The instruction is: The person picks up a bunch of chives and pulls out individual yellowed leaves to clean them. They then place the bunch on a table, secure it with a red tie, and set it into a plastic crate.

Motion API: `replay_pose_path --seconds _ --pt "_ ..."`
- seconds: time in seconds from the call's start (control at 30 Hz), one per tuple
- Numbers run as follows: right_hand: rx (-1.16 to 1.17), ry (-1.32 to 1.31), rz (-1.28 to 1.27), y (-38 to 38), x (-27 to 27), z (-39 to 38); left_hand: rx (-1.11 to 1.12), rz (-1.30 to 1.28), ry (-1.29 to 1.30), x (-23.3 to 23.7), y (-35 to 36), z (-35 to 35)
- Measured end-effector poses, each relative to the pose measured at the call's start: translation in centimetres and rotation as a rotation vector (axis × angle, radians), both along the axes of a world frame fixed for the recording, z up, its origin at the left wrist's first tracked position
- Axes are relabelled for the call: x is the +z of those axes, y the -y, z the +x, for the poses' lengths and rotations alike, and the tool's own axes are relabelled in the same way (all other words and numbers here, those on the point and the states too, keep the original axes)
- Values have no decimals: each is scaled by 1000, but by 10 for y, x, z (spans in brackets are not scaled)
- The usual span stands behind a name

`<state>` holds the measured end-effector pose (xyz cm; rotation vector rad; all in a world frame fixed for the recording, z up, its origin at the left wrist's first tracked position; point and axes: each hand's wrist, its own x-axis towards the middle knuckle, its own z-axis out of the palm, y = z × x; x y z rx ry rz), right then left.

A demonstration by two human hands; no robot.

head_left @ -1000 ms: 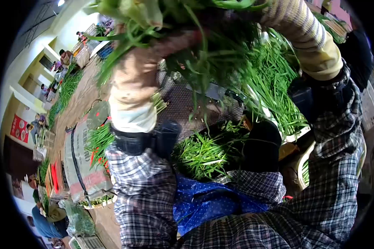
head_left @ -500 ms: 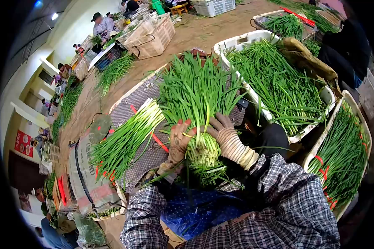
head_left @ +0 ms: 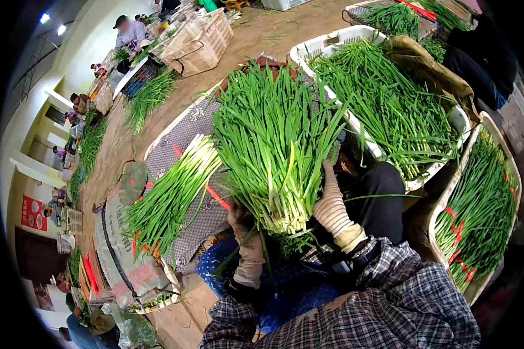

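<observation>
A large bundle of green stalks (head_left: 271, 157) with pale cut ends rests over my lap, between my hands. My left hand (head_left: 239, 218), gloved, is at its lower left side, with the fingers mostly hidden by leaves. On the right side my right hand (head_left: 330, 174), in a striped glove, presses against the bundle, its fingers hidden behind the leaves. A smaller bunch of stalks (head_left: 177, 195) with white ends lies to the left on a patterned cloth (head_left: 183, 139), over a red strip (head_left: 217, 198).
A white crate (head_left: 355, 125) full of green stalks stands at the right. Beyond it another crate (head_left: 434, 218) holds bunches tied with red bands. Pale crates (head_left: 206, 43) stand at the back, near a seated person (head_left: 131, 35). A dark-clothed person (head_left: 483, 58) is at the upper right.
Both hands have moved from the front of the cut ends to the bundle's sides and under its leaves. The bundle is raised and spread wider, and its cut ends show more fully.
</observation>
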<state>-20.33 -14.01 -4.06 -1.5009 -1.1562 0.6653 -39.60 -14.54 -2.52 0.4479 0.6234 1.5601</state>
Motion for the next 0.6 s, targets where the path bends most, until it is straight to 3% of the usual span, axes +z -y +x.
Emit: replay_pose_path --seconds 0.03,0.07,0.13,0.2,0.23,0.27,0.33,0.37,0.4,0.47,0.53,0.57,0.6 --pt "130 201 360 11 -7 7 -101 -141 -196 -37 -2 -20" --pt "133 198 361 12 -16 6 -200 -283 -391 -57 -2 -33" --pt "40 116 47 9 -20 -1 -252 -183 -492 -57 3 -42" --pt "270 -1024 12 10 4 9 -360 37 -686 -55 4 -46" --pt "320 -1402 -161 14 15 27 -314 -219 -245 -5 6 -25" --pt "420 -1491 -92 12 21 33 -314 -215 -249 12 0 -22" --pt "275 -1874 -139 9 56 37 -431 -223 182 36 -11 -22" --pt "237 -1852 -92 -1 48 35 -586 -186 444 49 -17 -19" --pt "270 -1684 -121 -9 44 36 -586 -190 444 45 -24 -17" --pt "245 -1343 -306 -27 58 30 -629 -321 -413 33 -38 -11" --pt "307 -831 -255 -47 39 16 -631 -220 -507 27 -48 -1" --pt "276 -769 -283 -50 33 9 -685 -236 -502 16 -48 -1" --pt "243 -706 -311 -48 29 3 -739 -254 -495 38 -40 16"
